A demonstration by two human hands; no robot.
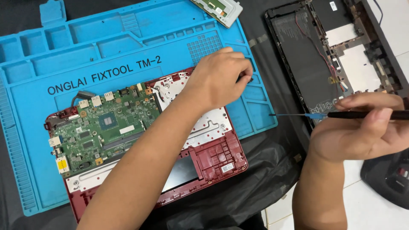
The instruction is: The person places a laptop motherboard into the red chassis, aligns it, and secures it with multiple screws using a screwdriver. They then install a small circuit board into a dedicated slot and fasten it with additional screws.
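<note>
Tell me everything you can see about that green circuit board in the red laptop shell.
The green circuit board lies flat in the left half of the opened red laptop shell, which rests on a blue work mat. It carries a square chip near its middle, small black parts, silver ports along its upper edge and a yellow piece at its lower left corner. The person's left arm crosses just right of it; neither hand touches it.

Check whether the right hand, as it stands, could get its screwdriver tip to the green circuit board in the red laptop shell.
Probably not directly: the left forearm lies across the shell between the screwdriver and the board.
</note>
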